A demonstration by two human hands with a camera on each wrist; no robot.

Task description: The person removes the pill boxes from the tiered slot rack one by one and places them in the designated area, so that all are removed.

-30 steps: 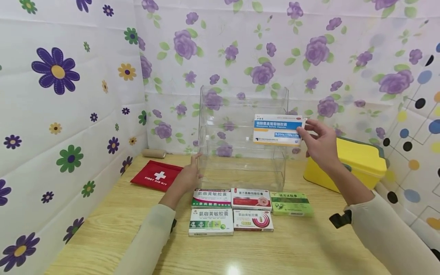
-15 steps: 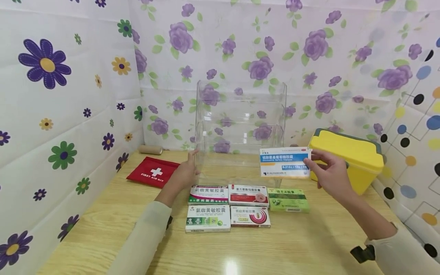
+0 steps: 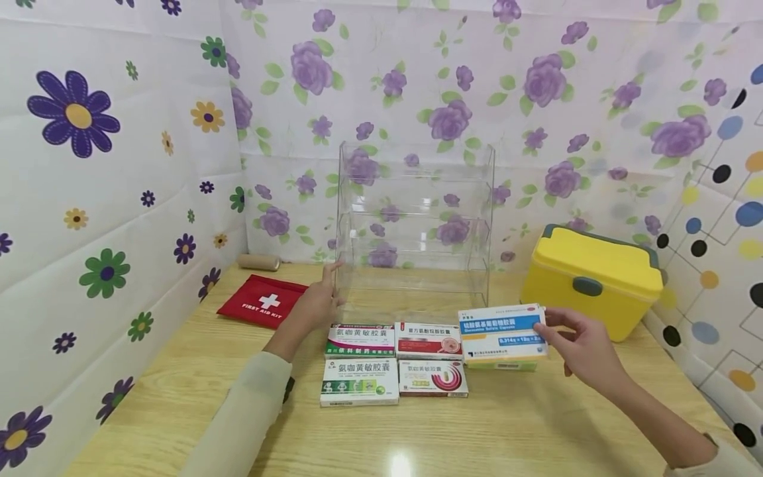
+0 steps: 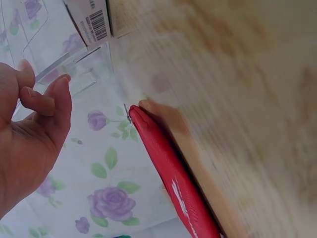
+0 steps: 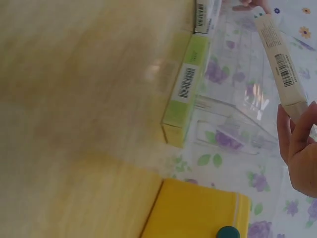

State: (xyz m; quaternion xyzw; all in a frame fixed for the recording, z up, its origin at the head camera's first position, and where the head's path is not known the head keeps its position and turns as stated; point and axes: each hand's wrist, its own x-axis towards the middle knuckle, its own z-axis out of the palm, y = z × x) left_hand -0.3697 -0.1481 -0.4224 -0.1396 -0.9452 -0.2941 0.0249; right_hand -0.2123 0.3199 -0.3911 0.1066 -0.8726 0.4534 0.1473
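Observation:
My right hand (image 3: 587, 348) pinches the right end of a white and blue medicine box (image 3: 503, 333). That box is held in the air above the green medicine box (image 3: 507, 365), hiding most of it in the head view; the right wrist view shows the two apart. On the left, my left hand (image 3: 314, 303) holds the left side edge of a clear tiered display rack (image 3: 414, 281) with curled fingers. In front of the rack lie a pink-and-green box (image 3: 360, 340), a red-and-white box (image 3: 428, 340), a white-and-green box (image 3: 359, 381) and a white box with pink rings (image 3: 433, 378).
A red first aid pouch (image 3: 262, 301) lies left of my left hand, with a brown cardboard tube (image 3: 259, 262) behind it. A yellow box with a grey latch (image 3: 593, 275) stands at the right. Patterned cloth walls (image 3: 417, 66) surround the wooden table (image 3: 471, 437).
My right hand has lowered the white and blue box from in front of the rack's right side to above the green box. The left hand stays at the rack's left edge.

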